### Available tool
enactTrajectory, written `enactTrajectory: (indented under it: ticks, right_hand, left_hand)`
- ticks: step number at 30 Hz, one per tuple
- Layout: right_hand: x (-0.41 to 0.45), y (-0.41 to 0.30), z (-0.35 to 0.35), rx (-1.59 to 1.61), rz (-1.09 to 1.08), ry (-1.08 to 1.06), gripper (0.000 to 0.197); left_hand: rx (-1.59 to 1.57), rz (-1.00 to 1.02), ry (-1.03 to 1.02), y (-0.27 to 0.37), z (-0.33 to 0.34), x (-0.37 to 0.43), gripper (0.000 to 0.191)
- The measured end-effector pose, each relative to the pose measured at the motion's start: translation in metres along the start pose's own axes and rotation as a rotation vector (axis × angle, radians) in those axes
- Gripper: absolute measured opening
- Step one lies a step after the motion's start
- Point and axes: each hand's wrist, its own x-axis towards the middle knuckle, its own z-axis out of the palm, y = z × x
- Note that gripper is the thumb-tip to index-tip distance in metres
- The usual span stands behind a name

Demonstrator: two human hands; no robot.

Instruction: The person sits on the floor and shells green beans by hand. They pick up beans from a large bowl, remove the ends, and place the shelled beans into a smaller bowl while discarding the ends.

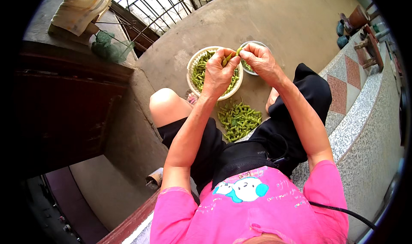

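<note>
My left hand [219,71] is raised over a cream plastic basket [189,71] of green bean pods, with a yellowish-green pod [227,60] held in its fingers. Beside it, my right hand [262,61] pinches another green pod [238,51] at the fingertips, and the left thumb and fingers are close against that pod. Partly behind my right hand stands a round, shiny-rimmed bowl [256,42] with green contents. A loose pile of green pods [239,120] lies below the basket, between my legs. My hands and forearms hide part of the basket and bowl.
At the left are a dark wooden door [70,112] and a black metal grille [161,6] with a green net bag [107,46]. Speckled stone steps [357,112] rise on the right, holding a small wooden stool [370,47]. Dark shoes [341,35] stand farther back.
</note>
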Motion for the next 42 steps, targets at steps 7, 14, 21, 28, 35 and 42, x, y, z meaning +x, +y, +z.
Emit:
enactTrajectory:
  ticks: [7, 14, 21, 28, 35, 42]
  right_hand:
    - [-0.003, -0.009, 0.001, 0.017, 0.04, -0.003, 0.017]
    - [0.001, 0.004, 0.002, 0.083, 0.014, 0.037, 0.011]
    - [0.001, 0.004, 0.01, 0.15, -0.031, 0.082, 0.01]
    - [-0.002, -0.005, 0.005, 0.266, 0.124, -0.006, 0.012]
    - [-0.002, -0.01, 0.008, 0.101, 0.045, -0.026, 0.031]
    - [-0.001, -0.001, 0.003, 0.086, 0.008, -0.144, 0.03]
  left_hand:
    - [0.168, 0.163, 0.046, 0.002, 0.005, -0.004, 0.013]
    - [0.238, 0.229, 0.108, 0.001, 0.014, -0.008, 0.011]
    - [-0.351, -0.243, -0.028, 0.0, 0.006, -0.005, 0.011]
    - [-0.709, -0.415, -0.092, 0.006, -0.004, 0.001, 0.011]
    - [-0.413, -0.289, -0.094, 0.014, -0.004, -0.001, 0.012]
    - [-0.75, -0.432, -0.169, 0.005, -0.017, 0.003, 0.008]
